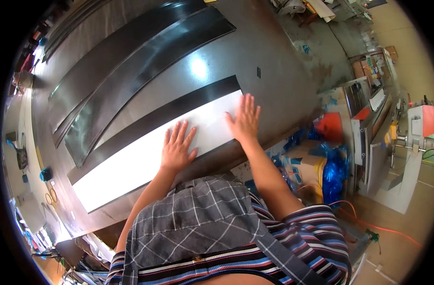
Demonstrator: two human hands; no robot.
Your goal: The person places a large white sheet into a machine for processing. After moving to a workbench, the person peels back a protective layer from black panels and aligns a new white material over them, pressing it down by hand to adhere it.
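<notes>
Left hand [176, 151] and right hand [245, 122] (splayed) touch a white strip [136, 168].

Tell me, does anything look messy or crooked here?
Yes, a bit: the long black strips lie fanned and overlapping crookedly on the table, and crumpled blue wrap bunches untidily beside the cardboard box. The white strip looks flat.

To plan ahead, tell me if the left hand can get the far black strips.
Probably yes: the left hand lies flat on the white strip, and nothing upright blocks the far black strips.
</notes>
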